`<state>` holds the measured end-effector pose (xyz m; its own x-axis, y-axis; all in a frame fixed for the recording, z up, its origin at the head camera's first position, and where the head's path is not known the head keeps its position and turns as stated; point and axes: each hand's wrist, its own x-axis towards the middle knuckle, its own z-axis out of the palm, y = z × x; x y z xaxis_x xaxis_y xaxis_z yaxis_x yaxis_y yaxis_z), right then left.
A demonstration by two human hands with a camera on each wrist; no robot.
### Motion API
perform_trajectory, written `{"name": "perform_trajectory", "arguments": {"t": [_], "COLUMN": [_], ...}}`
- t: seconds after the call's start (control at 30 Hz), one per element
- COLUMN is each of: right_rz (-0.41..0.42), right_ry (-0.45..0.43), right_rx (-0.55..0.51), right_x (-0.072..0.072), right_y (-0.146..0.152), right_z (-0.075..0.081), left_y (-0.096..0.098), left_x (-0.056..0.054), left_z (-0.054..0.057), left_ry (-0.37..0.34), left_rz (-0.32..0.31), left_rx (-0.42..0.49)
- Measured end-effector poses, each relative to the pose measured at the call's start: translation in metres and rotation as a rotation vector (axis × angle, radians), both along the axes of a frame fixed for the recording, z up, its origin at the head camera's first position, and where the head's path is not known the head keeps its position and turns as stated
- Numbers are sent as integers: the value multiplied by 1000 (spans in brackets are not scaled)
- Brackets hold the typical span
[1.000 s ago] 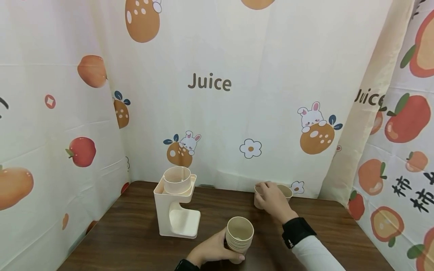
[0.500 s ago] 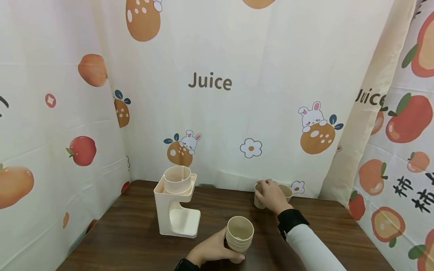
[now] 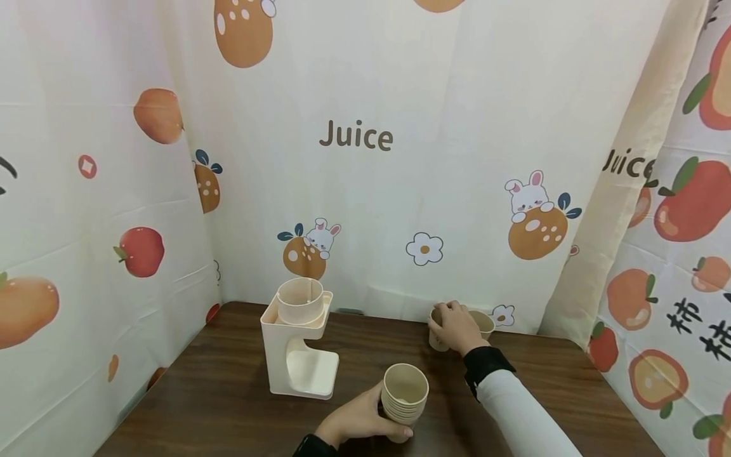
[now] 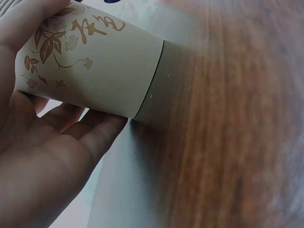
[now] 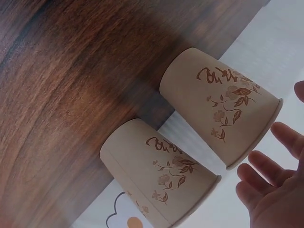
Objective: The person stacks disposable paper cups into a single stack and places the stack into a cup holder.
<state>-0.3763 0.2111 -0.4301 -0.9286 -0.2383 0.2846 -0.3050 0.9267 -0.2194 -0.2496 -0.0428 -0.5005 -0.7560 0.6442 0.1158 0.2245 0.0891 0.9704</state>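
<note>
My left hand (image 3: 360, 416) grips a stack of nested beige paper cups (image 3: 405, 393), upright near the table's front. In the left wrist view, the thumb and fingers (image 4: 102, 135) curl round the lowest cup (image 4: 102, 61), printed with brown leaves and writing. At the back right, two more upright paper cups stand side by side, a left cup (image 5: 221, 109) and a right cup (image 5: 156, 173). My right hand (image 3: 459, 328) is over the left one, its fingers (image 5: 266, 168) loosely spread at the rim. Whether they touch it, I cannot tell.
A cream cup dispenser (image 3: 297, 343) with a round open holder (image 3: 301, 301) on top stands on the brown wooden table (image 3: 228, 381), left of the cup stack. Fruit-printed curtains (image 3: 365, 190) rise along the back and both sides.
My right wrist has shifted slightly left, and the fingers have eased a little at the left back cup. The left hand keeps its hold on the stack; the view has shifted slightly.
</note>
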Motion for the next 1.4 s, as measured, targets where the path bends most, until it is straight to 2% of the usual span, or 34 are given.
{"name": "perform_trajectory", "arguments": {"t": [0.2,0.6,0.9,1.4], "right_rz": [5,14,14,59], "right_ry": [-8,-63,-96,-251], "right_rx": [37,84,68,35], "right_x": [-3,3,2,19], "right_y": [-1,-6,-4,-6], "right_z": [-1,6,3,19], "left_y": [0,-1,0,-1], "left_x": [-1,0,0,0], "left_z": [0,-1,-1,-1], "left_ry": [0,-15,-27,-26], "left_rz": [-13,-7,-31,-51], "left_rx": [6,-4,25,36]}}
